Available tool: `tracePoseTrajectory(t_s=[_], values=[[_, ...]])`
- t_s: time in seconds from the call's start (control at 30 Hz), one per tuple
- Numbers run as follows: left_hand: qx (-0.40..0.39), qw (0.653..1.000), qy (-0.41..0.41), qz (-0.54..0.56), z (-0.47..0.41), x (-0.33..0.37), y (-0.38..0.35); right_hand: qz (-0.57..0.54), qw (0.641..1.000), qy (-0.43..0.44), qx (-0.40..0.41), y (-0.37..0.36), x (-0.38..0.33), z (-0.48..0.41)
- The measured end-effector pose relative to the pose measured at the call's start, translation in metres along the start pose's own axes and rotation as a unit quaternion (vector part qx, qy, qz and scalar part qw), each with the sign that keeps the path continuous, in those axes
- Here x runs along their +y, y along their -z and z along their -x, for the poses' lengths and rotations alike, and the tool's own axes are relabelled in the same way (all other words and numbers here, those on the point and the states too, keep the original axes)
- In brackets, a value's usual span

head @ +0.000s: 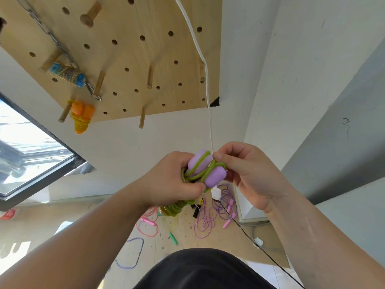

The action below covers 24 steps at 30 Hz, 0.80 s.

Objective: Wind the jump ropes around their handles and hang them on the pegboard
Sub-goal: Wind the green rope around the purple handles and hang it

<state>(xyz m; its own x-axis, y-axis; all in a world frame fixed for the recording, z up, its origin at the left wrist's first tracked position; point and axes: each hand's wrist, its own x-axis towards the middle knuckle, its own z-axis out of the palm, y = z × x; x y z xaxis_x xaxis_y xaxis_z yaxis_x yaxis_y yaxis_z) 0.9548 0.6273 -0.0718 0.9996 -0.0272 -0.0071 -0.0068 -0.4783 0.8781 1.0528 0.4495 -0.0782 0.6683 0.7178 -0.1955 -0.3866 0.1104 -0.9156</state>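
Green jump rope, lilac foam handles (214,177): nearly wound; left hand (173,184) grips coil, right hand (248,174) pinches cord.
Wooden pegboard (125,51), left edge: blue-handled rope (67,75), orange rope (82,116) hung.
Floor (100,217): loose ropes (205,223) remain.

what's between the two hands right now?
Head view: the two purple handles, side by side, with green rope crossing over them. The left hand grips the wound handles lower down; the right hand pinches the rope by their tops.

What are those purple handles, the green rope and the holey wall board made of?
The purple handles: probably foam or soft rubber; matte, rounded, no glare. The green rope: likely smooth plastic cord; faint sheen, keeps springy coils. The pegboard: pale wood, unpainted; grain lines show, as do its wooden pegs.
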Motion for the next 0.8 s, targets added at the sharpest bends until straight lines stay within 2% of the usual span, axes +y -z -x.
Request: tracePoseTrajectory(t_s=[0.13, 0.27, 0.37, 0.47, 0.63, 0.8], values=[[0.045, 0.998, 0.048, -0.002, -0.001, -0.008, -0.007, 0.003, 0.999, 0.025, 0.022, -0.006, 0.000, 0.005], [0.063, 0.996, 0.062, -0.012, -0.002, -0.009, -0.013, 0.088, 0.990, 0.088, 0.071, -0.013, 0.008, 0.007], [0.064, 0.995, 0.051, 0.056, -0.003, -0.007, -0.015, 0.112, 0.979, 0.127, 0.111, -0.014, 0.012, 0.003], [0.086, 0.987, 0.071, 0.113, -0.004, -0.005, -0.014, 0.075, 0.982, 0.124, 0.120, -0.013, 0.012, 0.001], [0.127, 0.983, 0.115, 0.062, -0.005, -0.005, -0.013, 0.090, 0.980, 0.117, 0.135, -0.011, 0.019, -0.001], [0.156, 0.982, 0.105, 0.007, -0.006, -0.006, -0.016, 0.132, 0.977, 0.116, 0.118, -0.008, 0.020, -0.004]])
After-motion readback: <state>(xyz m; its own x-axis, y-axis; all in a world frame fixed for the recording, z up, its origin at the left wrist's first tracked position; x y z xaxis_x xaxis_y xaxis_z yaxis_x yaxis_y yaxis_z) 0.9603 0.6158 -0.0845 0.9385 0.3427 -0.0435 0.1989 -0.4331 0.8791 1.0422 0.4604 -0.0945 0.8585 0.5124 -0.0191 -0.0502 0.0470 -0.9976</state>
